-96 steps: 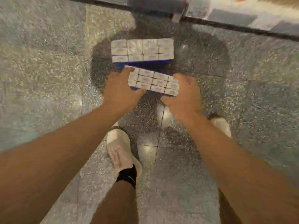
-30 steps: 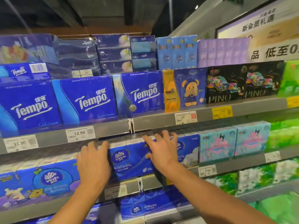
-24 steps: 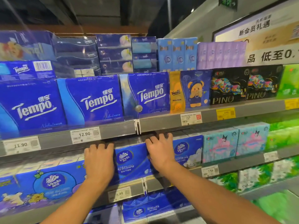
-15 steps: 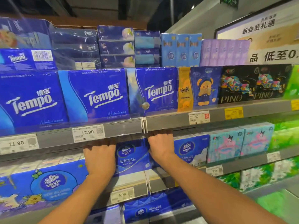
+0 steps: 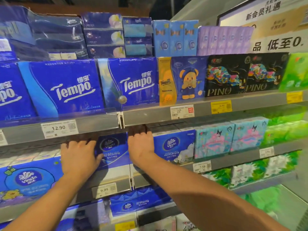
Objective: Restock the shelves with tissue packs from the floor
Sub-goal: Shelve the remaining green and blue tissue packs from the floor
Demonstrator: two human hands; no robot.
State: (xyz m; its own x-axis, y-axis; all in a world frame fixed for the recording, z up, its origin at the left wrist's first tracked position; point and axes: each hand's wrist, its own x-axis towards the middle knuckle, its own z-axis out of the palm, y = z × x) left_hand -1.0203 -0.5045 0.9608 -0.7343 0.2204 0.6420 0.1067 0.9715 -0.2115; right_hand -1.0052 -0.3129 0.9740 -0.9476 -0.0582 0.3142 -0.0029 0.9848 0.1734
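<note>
Both hands grip a blue Vinda pack, squeezed between neighbouring packs.

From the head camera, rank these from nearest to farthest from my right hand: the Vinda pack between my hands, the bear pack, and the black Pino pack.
From the right hand:
1. Vinda pack, held, just to its left on the same shelf.
2. Bear pack, one shelf up, slightly right.
3. Black Pino pack, same upper shelf, farther right.

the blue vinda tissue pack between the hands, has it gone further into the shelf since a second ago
Yes. The blue Vinda tissue pack sits deeper: its top, earlier out in front of the grey shelf rail, now lies tucked under it.
</note>
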